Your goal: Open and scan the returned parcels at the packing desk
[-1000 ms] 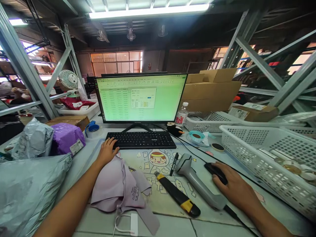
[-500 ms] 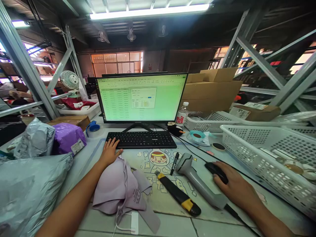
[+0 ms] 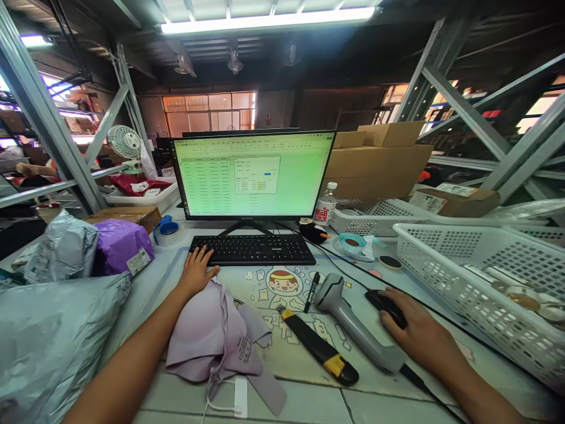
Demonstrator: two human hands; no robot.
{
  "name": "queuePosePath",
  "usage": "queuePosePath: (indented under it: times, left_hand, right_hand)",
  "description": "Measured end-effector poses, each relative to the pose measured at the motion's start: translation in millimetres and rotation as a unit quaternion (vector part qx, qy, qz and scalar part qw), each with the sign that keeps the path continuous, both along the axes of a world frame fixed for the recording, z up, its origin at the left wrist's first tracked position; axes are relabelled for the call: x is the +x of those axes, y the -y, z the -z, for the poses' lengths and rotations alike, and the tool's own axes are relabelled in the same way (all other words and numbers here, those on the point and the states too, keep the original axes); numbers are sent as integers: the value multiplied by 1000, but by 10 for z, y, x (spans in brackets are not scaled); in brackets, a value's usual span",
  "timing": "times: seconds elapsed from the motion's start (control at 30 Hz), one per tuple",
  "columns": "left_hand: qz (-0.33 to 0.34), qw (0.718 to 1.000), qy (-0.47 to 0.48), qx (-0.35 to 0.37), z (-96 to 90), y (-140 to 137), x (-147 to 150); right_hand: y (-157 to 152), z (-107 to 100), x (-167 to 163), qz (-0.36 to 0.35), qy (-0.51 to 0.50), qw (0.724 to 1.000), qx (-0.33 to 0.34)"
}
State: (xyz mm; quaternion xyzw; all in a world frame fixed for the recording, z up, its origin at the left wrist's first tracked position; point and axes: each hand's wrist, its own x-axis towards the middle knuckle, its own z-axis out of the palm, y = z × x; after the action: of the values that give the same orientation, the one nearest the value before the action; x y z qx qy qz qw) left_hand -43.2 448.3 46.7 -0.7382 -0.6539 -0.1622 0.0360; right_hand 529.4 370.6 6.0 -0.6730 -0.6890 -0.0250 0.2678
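Note:
My left hand [image 3: 198, 272] lies with its fingers spread on the left end of a black keyboard [image 3: 260, 250]. Under that wrist is a crumpled lilac bra [image 3: 200, 338] with a white tag hanging off it. My right hand [image 3: 408, 318] is wrapped over a black computer mouse [image 3: 385, 306]. Between the hands lie a grey barcode scanner [image 3: 353, 324], a black and yellow utility knife [image 3: 315, 344] with its tip pointing away, and a black marker [image 3: 312, 291]. Behind the keyboard stands a monitor [image 3: 212, 182] showing a spreadsheet with a dialog window.
Grey and purple parcels [image 3: 121, 244] crowd the left side. White plastic baskets [image 3: 481, 294] line the right, with cardboard boxes [image 3: 375, 168] behind. A drink bottle [image 3: 325, 204] and tape rolls [image 3: 352, 242] sit near the monitor. Cables cross the desk at right.

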Motion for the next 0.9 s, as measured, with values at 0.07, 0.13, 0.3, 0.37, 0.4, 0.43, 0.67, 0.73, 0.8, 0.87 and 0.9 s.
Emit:
queuePosePath:
  times: [0.07, 0.13, 0.3, 0.37, 0.4, 0.43, 0.67, 0.73, 0.8, 0.87, 0.9]
  left_hand:
    - [-3, 1000, -3, -6, -15, 6, 9]
    - [-8, 1000, -10, -13, -30, 14, 20]
    - [-21, 999, -36, -24, -61, 44, 66]
    - [-29, 998, -47, -27, -71, 61, 95]
    - [-33, 998, -51, -27, -77, 69, 110]
    - [-35, 997, -55, -28, -82, 78, 126]
    - [-45, 997, -50, -49, -154, 141, 206]
    - [-47, 996, -49, -55, -179, 158, 218]
    - [-46, 996, -49, -56, -200, 173, 227]
    - [-45, 996, -50, -55, -214, 186, 233]
    - [-44, 996, -50, -55, -219, 191, 236]
  right_hand:
    - [12, -28, -13, -4, 3, 1000, 2]
    - [18, -44, -17, -6, 6, 1000, 4]
    - [24, -35, -14, 1, 11, 1000, 7]
    - [33, -34, -20, 3, 13, 1000, 5]
    - [39, -37, -25, 2, 15, 1000, 6]
    - [45, -41, -30, 0, 17, 1000, 8]
    - [56, -71, -29, -28, 20, 999, 23]
    - [50, -69, -19, -36, 13, 999, 30]
    - [47, -69, -14, -36, 9, 999, 31]
    - [47, -76, -17, -30, 2, 999, 26]
    - [48, -81, -20, -28, -2, 999, 22]
